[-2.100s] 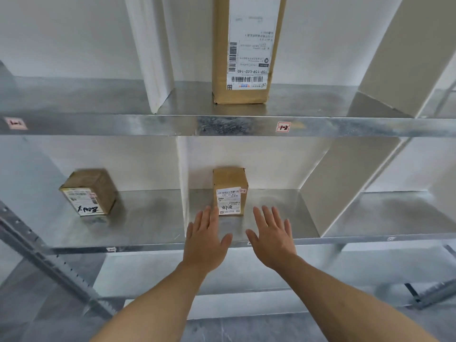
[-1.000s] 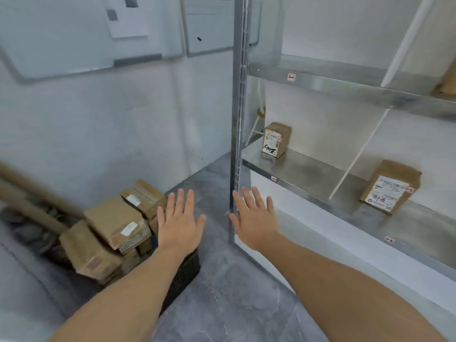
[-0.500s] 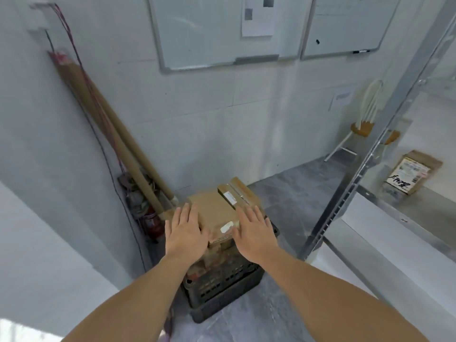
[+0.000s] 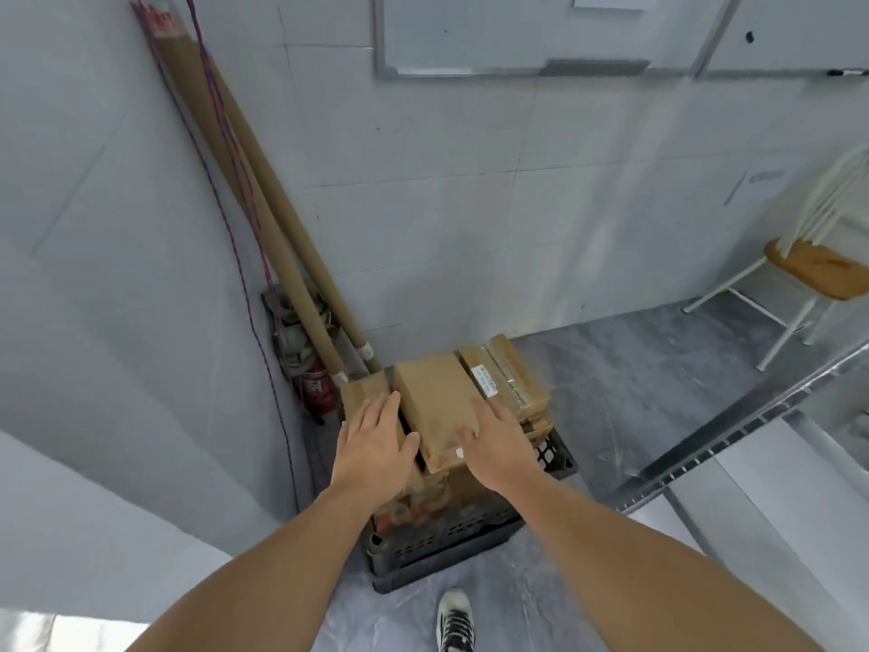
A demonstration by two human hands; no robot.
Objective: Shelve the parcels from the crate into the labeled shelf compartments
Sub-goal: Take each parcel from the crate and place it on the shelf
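Crate in the far-left corner is heaped with parcels, so I judge most shelving is left to do. Top parcel not yet lifted. My left hand and right hand flank it, fingers straight, grasping nothing. Shelf to the right.

Parcels piled in crate; tubes behind-left; chair far right.

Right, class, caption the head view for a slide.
Left hand and right hand flank the top parcel in the crate.
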